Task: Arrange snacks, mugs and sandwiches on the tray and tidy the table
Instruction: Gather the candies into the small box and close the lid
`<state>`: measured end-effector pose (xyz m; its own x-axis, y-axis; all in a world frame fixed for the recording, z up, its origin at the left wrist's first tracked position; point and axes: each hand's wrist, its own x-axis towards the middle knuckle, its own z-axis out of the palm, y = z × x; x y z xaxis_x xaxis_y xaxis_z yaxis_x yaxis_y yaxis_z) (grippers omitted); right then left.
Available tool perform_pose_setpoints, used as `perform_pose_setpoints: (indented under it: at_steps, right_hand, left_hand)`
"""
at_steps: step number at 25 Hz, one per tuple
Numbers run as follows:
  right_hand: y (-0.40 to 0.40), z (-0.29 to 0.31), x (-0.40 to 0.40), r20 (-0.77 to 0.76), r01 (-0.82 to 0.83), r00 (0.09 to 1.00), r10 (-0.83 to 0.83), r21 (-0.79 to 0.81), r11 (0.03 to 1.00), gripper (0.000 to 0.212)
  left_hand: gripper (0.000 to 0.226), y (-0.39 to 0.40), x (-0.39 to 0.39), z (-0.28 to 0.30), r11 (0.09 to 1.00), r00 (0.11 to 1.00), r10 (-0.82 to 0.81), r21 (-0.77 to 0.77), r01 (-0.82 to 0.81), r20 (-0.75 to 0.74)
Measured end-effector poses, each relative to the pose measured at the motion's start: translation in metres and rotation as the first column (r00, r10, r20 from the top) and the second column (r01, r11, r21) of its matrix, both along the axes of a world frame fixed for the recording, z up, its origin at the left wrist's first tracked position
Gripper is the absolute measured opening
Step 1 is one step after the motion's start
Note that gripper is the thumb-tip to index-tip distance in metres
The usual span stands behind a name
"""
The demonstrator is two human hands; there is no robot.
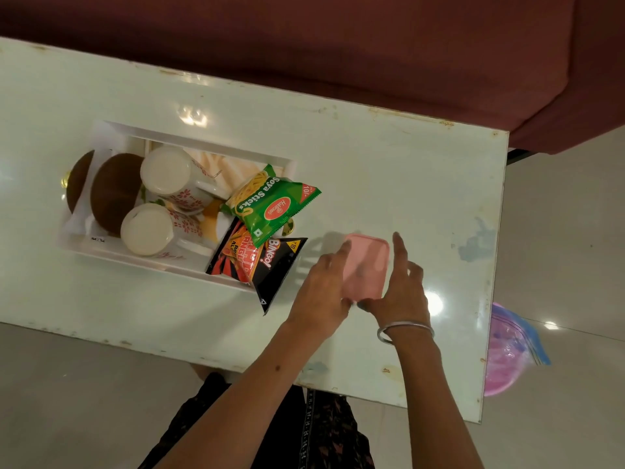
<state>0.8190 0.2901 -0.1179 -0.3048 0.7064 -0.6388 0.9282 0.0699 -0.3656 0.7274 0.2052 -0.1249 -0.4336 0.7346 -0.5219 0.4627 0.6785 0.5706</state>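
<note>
A white tray [111, 247] on the table's left half holds two white floral mugs [165, 172] [147, 230], two brown round sandwiches [115, 192] in white paper, a green soya sticks packet [270, 204] and a black Bingo packet [267, 265] that overhangs the tray's right rim. To the right of the tray a pink square container lid [367, 265] is held between both hands. My left hand [324, 286] grips its left side. My right hand [402, 286], with a metal bangle on the wrist, grips its right side, forefinger stretched out.
The pale glossy table [389, 170] has worn edges. A dark red sofa [338, 45] runs along its far side. On the floor past the table's right edge lies a pink bowl under a blue-edged plastic bag [510, 346].
</note>
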Motion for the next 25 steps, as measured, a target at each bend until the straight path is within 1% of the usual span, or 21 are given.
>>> perform_pose_setpoints:
  at_steps: [2,4,8,10,14,17,19,23,25]
  right_hand:
    - [0.008,0.002,0.0,0.025,-0.073,0.997,0.075,-0.052,0.996,0.119]
    - [0.012,0.002,-0.002,0.011,-0.114,0.993,0.115,-0.09,0.989,0.119]
    - [0.015,0.0,-0.002,-0.041,-0.069,0.997,0.064,-0.13,0.989,0.12]
    - [0.016,-0.002,-0.001,-0.05,-0.064,0.997,0.059,-0.127,0.99,0.12]
    - [0.02,-0.005,0.002,-0.084,-0.029,0.996,0.016,-0.156,0.987,0.123]
    - [0.022,-0.005,0.002,-0.111,0.011,0.993,-0.032,-0.183,0.983,0.123]
    - [0.021,-0.003,0.002,-0.111,-0.004,0.994,-0.017,-0.185,0.983,0.125]
    - [0.022,-0.002,-0.001,-0.069,-0.038,0.997,0.028,-0.141,0.989,0.125]
    - [0.02,-0.001,-0.001,-0.077,-0.037,0.997,0.024,-0.173,0.984,0.123]
  left_hand:
    - [0.101,0.012,-0.007,0.0,0.998,0.999,-0.052,-0.039,0.053,0.003]
    - [0.11,0.021,-0.013,-0.001,0.993,0.996,-0.083,-0.082,0.085,0.029]
    - [0.122,0.029,-0.021,-0.006,0.978,0.988,-0.129,-0.157,0.141,0.085]
    - [0.122,0.029,-0.021,-0.008,0.976,0.989,-0.122,-0.17,0.135,0.087]
    - [0.121,0.03,-0.02,-0.011,0.978,0.988,-0.048,-0.193,0.076,0.144]
    - [0.119,0.029,-0.021,-0.009,0.986,0.984,-0.015,-0.159,0.043,0.175]
    - [0.117,0.027,-0.02,-0.007,0.989,0.984,-0.002,-0.142,0.028,0.176]
    - [0.115,0.031,-0.016,-0.003,0.984,0.985,0.048,-0.176,-0.019,0.167]
    - [0.112,0.033,-0.012,-0.001,0.981,0.984,0.07,-0.189,-0.039,0.164]
